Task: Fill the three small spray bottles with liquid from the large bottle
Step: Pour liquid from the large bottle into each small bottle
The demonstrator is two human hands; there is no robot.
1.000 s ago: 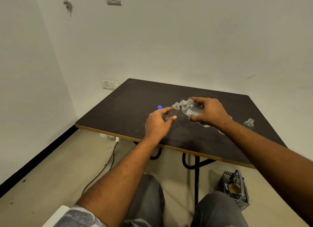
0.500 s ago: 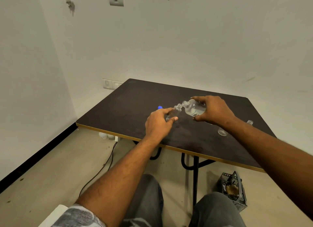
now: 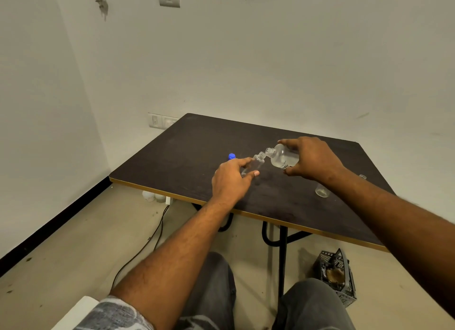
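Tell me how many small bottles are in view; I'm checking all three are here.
3: one small bottle held in the left hand, one beside the right forearm, one barely visible behind that forearm.

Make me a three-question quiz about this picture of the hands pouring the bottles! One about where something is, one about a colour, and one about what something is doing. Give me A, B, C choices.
1. Where is the small blue cap?
A. On the table, just beyond the left hand
B. On the floor by the crate
C. On the large bottle

2. What colour is the table top?
A. White
B. Dark brown
C. Red

3. How is the large bottle held?
A. Standing upright on the table
C. Lying in the crate
B. Tipped, its mouth at the small bottle's mouth

Answers:
1 A: the cap sits on the table behind the left hand.
2 B: the top is dark brown with a lighter edge.
3 B: the right hand tilts it toward the small bottle gripped in the left hand.
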